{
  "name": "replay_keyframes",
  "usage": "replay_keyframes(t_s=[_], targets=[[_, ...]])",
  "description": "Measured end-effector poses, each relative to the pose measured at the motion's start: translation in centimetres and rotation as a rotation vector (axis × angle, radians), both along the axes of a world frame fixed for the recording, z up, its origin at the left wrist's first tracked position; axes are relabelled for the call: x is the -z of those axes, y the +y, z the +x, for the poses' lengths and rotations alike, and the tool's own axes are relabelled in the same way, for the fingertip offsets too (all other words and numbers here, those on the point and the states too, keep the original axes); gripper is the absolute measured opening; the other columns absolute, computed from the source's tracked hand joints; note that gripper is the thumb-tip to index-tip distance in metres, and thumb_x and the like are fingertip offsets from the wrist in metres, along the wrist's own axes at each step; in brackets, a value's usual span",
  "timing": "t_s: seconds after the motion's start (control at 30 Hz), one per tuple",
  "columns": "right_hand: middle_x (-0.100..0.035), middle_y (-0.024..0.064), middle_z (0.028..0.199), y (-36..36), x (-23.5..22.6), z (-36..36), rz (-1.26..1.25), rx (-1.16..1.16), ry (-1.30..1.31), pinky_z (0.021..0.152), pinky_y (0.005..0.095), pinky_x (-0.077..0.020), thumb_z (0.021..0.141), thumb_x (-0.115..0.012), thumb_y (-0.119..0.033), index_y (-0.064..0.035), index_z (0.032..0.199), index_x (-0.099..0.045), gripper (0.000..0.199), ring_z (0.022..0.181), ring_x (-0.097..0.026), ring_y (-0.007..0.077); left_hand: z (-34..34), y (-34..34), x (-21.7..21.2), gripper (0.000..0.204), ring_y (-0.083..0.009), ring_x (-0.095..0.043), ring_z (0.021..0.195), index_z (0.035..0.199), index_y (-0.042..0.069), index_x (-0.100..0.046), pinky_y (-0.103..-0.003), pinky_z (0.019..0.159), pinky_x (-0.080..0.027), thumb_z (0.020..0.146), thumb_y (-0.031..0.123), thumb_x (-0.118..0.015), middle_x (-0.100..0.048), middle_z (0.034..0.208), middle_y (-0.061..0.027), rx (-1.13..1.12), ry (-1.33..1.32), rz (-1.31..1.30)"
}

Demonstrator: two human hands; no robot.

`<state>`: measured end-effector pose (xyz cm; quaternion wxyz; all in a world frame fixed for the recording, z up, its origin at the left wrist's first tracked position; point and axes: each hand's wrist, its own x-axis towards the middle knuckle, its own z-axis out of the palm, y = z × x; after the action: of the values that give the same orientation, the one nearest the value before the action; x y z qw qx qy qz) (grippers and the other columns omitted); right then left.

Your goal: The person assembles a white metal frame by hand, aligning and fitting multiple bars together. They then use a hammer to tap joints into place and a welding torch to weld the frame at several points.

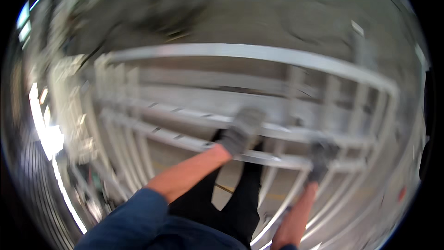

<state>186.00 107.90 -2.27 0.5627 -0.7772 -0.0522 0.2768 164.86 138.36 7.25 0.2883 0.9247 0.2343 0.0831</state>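
Grey concrete floor (259, 9), blurred — both gloved hands, left hand (241, 130) and right hand (321, 157), on pale metal frame (240, 52) bars; finger grip unclear.

Your left hand (243, 129), in a grey glove, reaches forward with the forearm bare. Your right hand (321, 157), gloved darker, stretches ahead beside it.

Blurred head view. Left hand (243, 129), grey-gloved, lies on a rail of a pale metal frame (259, 53); fingers (249, 115) point up across it. Right hand (321, 157), also gloved, grips a lower rail (286, 161), fingers wrapped over it. Dark trousers (231, 208) below both hands. Blue sleeve (134, 222) on left arm.
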Motion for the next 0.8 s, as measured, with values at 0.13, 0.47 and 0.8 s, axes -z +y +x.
replay_keyframes(t_s=[0.13, 0.47, 0.8], targets=[[-0.049, 0.016, 0.146, 0.7, -9.0, 0.0, -0.173, -0.149, -0.283, 0.111, 0.0395, -0.0384, 0.106, -0.052, -0.033, 0.0001, 0.15, -0.04, 0.056, 0.135, -0.046, 0.0275, -7.8, -0.7, -6.2, 0.062, -0.0389, -0.053, 0.124, 0.13, 0.003, -0.057, -0.05, 0.106, -0.043, 0.077, 0.03, -0.076, -0.057, 0.131, -0.0187, -0.293, 0.164, 0.021], [-0.057, 0.0151, 0.136, 13.0, -13.4, -7.4, -0.241, -0.317, -0.281, 0.106, 0.0367, -0.0447, 0.108, -0.05, -0.021, 0.0013, 0.147, -0.044, 0.046, 0.122, -0.057, 0.0232, -46.1, -4.2, -5.1, 0.067, -0.0414, -0.052, 0.125, 0.134, 0.004, -0.053, -0.052, 0.106, -0.04, 0.081, 0.039, -0.073, -0.057, 0.134, -0.0228, -1.066, 0.651, 0.067], [-0.059, 0.0133, 0.133, 39.2, -15.3, -34.2, -0.109, -0.829, -0.267, 0.102, 0.0347, -0.0475, 0.106, -0.051, -0.018, 0.0008, 0.14, -0.053, 0.039, 0.115, -0.059, 0.0203, -80.5, 4.4, -5.4, 0.086, -0.0353, -0.043, 0.138, 0.15, 0.005, -0.041, -0.049, 0.118, -0.029, 0.082, 0.049, -0.069, -0.049, 0.147, -0.0189, -1.453, 0.978, 0.245]])
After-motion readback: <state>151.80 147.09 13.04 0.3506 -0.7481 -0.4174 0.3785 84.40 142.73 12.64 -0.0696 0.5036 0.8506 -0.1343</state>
